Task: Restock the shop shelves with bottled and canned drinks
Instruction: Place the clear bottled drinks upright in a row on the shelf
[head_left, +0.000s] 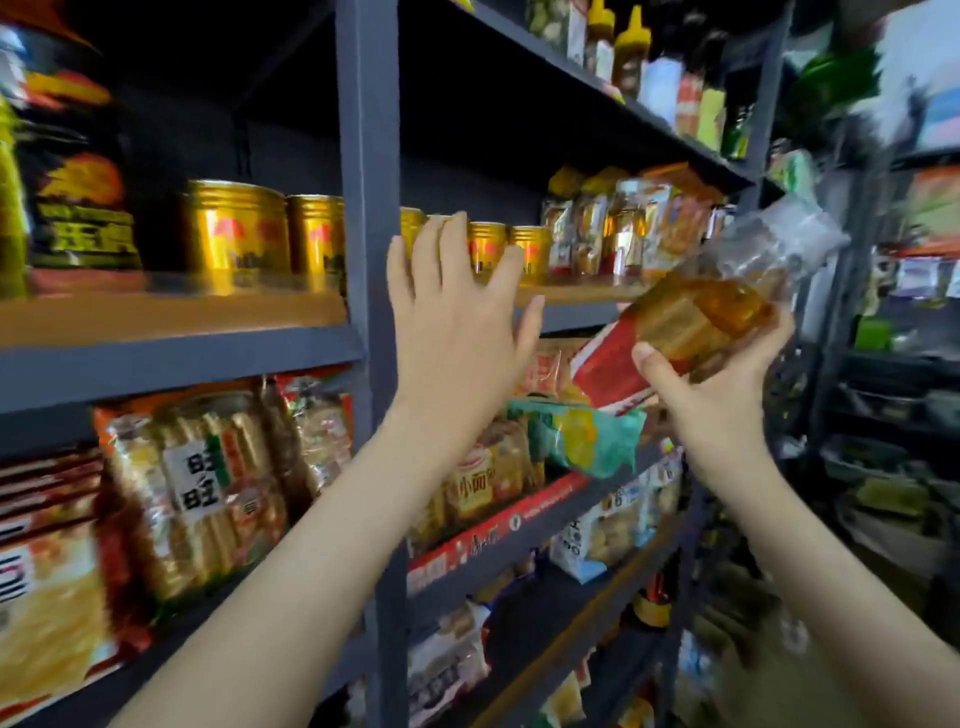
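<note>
Left hand: the left hand (457, 322) is up with its fingers straight and spread wide. It holds nothing. Its palm faces the shelf.
Where the left hand is: just right of the dark post (369, 156), in front of some gold cans (236, 234). I cannot tell if it touches them.
Right hand: the right hand (711, 395) has its fingers and thumb curled round a bottle (696, 317).
Bottle: it has brown-gold drink inside and a red label. It is tilted, with the clear end up and to the right. It is in the air, near the wooden shelf (156, 317), not on it.
Gold cans: they stand in a row on the wooden shelf.
Below: snack bags (192, 483) and a green bag (587, 436).
</note>
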